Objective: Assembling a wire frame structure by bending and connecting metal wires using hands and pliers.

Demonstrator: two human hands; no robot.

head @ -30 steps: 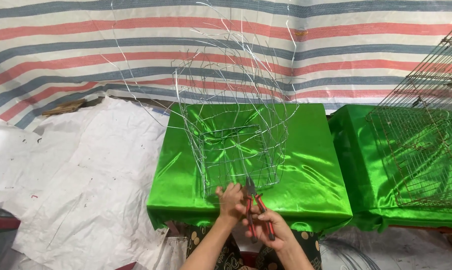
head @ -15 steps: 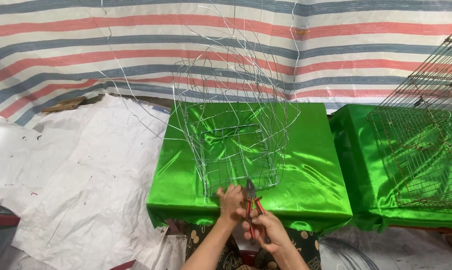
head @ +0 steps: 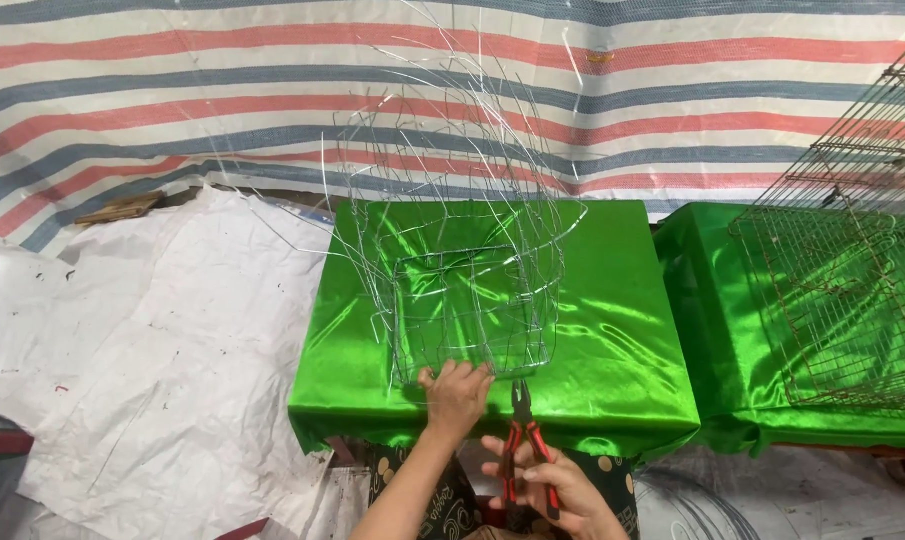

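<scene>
The right hand (head: 562,490) grips red-handled pliers (head: 522,445); the left hand (head: 455,395) clasps the near edge of a wire frame (head: 467,300) standing on a green satin-covered table (head: 612,360). Behind hangs a striped tarpaulin (head: 172,80).

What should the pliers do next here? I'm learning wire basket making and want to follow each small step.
Probably bring the pliers forward so the tips close on the near bottom edge of the wire frame. The left hand already grips that edge on the green cloth, and the right hand holds the pliers with their tips pointing at it, just short.
</scene>
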